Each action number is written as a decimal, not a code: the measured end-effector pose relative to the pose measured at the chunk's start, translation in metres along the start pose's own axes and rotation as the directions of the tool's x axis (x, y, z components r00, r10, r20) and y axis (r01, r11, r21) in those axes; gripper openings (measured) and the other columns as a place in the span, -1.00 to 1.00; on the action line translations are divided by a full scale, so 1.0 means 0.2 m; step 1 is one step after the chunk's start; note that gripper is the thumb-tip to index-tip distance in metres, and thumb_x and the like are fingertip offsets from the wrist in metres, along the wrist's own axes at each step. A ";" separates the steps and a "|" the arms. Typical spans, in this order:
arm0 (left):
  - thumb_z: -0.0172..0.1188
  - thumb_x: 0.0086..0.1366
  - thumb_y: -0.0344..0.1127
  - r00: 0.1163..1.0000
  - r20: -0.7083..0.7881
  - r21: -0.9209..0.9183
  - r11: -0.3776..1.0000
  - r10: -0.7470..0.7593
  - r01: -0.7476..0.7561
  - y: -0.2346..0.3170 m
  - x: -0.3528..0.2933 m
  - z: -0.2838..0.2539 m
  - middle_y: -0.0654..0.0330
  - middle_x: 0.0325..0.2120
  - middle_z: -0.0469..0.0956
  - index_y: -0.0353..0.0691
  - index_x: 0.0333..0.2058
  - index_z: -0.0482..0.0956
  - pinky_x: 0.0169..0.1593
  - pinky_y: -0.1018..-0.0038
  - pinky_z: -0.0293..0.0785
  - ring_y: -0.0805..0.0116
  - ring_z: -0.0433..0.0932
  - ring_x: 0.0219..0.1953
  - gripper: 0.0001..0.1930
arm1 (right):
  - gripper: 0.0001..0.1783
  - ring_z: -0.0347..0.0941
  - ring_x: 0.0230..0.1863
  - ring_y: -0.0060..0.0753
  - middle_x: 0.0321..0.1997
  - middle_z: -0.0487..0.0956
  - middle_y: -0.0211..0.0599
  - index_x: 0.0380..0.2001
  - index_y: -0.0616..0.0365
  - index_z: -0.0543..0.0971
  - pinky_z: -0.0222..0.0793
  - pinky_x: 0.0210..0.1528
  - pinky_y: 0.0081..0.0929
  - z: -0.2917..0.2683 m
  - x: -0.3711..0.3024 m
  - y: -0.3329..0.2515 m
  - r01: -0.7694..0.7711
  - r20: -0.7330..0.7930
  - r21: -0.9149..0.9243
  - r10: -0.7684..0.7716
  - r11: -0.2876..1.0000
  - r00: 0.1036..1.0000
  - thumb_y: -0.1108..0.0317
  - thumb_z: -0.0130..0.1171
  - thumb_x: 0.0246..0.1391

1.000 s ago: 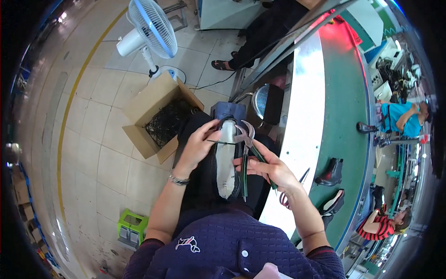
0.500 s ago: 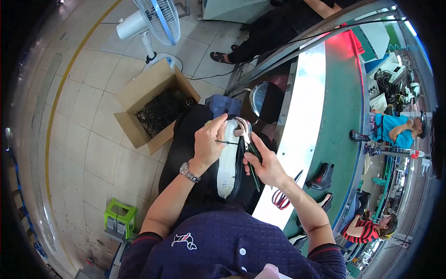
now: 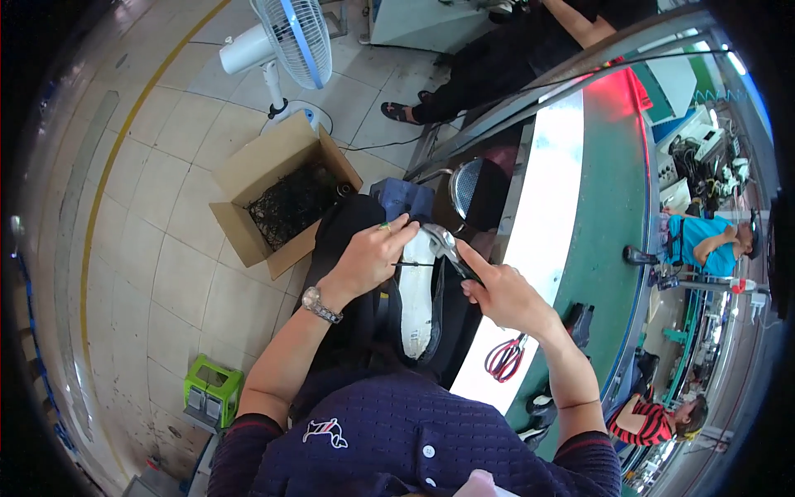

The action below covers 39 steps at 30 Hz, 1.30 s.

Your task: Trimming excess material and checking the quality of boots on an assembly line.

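Note:
A black shoe [image 3: 416, 315] lies sole up across my lap, its long white underside showing. A thin dark strip [image 3: 414, 264] crosses that underside near the toe. My left hand [image 3: 368, 263] is closed on the toe end from the left, fingers along its edge. In my right hand [image 3: 512, 300] is a pair of metal pincers [image 3: 444, 243], its head against the right edge of the toe. The handles are mostly hidden by my fingers, and what the jaws grip cannot be made out.
To the right run a white work strip [image 3: 542, 207] with red-handled cutters [image 3: 505, 358] and a green belt [image 3: 604, 207] bearing black footwear [image 3: 580, 325]. On the left stand a carton [image 3: 296, 251] of dark scraps, a fan [image 3: 300, 41] and a green stool [image 3: 214, 379]. Other people are nearby.
The pincers have turned and their handles, spread before, are now closed up in my right hand. My left fingers have shifted at the toe. Footwear on the belt has moved nearer.

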State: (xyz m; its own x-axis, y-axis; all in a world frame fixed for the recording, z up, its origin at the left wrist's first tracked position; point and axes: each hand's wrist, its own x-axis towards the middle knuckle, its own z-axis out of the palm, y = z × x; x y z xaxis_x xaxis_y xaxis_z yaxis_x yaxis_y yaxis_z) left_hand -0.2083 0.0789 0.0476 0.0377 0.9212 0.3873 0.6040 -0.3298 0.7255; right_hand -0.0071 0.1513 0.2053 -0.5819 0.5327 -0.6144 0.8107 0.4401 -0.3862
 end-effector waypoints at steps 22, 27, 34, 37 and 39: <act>0.18 0.15 -0.47 0.989 -0.062 -0.023 0.991 -0.132 0.131 0.03 0.00 0.03 0.05 -0.09 0.59 -0.22 -0.11 0.48 -0.15 0.34 0.54 0.09 0.62 -0.22 -0.71 | -0.27 0.51 -0.55 0.18 -0.62 0.52 0.09 0.35 -0.01 0.11 0.44 -0.44 -0.04 0.06 0.10 -0.04 0.191 -0.453 -0.089 -0.211 0.977 0.866 0.38 0.11 0.13; 0.15 0.28 -0.36 0.953 -0.157 -0.291 0.934 -0.260 0.207 0.05 0.00 0.00 -0.03 -0.16 0.61 -0.25 -0.04 0.26 -0.26 0.34 0.53 0.05 0.64 -0.23 -0.66 | -0.25 0.56 -0.45 0.16 -0.51 0.57 0.10 0.37 0.03 0.01 0.46 -0.41 -0.10 0.21 0.16 0.02 0.143 -0.475 -0.169 -0.208 0.975 0.855 0.42 0.05 0.17; 0.18 0.33 -0.08 0.904 -0.092 -0.464 0.822 -0.417 0.332 -0.01 -0.14 -0.09 0.05 -0.29 0.65 -0.25 0.17 0.21 -0.22 0.42 0.54 0.29 0.65 -0.33 -0.43 | -0.39 0.34 -0.59 -0.60 -0.60 0.42 -0.42 0.36 0.05 0.12 0.31 -0.55 -0.57 0.33 0.03 0.17 0.281 -0.524 0.550 0.063 0.787 0.849 0.40 -0.01 0.27; 0.06 0.40 -0.06 0.749 0.062 -0.715 0.494 -0.660 0.494 -0.02 -0.33 -0.09 0.14 -0.56 0.59 -0.23 0.07 0.32 -0.64 0.53 0.39 0.46 0.48 -0.72 -0.57 | -0.68 0.30 -0.63 -0.63 -0.59 0.37 -0.44 0.01 0.17 0.35 0.28 -0.61 -0.63 0.49 0.09 0.55 0.396 -0.616 0.687 0.198 0.610 0.763 0.25 0.04 0.29; -0.01 0.43 -0.05 0.645 0.181 -0.768 0.303 -0.743 0.564 -0.05 -0.47 -0.02 0.12 -0.62 0.58 -0.23 -0.03 0.40 -0.68 0.55 0.36 0.45 0.47 -0.77 -0.64 | -0.65 0.32 -0.62 -0.58 -0.58 0.39 -0.43 -0.02 0.13 0.38 0.31 -0.60 -0.62 0.55 0.12 0.69 0.297 -0.529 0.803 0.389 0.517 0.754 0.18 0.11 0.24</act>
State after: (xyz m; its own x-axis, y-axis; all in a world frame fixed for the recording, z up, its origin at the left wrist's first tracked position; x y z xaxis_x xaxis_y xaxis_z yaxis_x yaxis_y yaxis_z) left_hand -0.2213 -0.0060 0.0068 -0.2807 0.8762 -0.3918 -0.4075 0.2608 0.8752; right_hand 0.0982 0.1461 0.0608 -0.1582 0.9553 -0.2498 0.2983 -0.1950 -0.9343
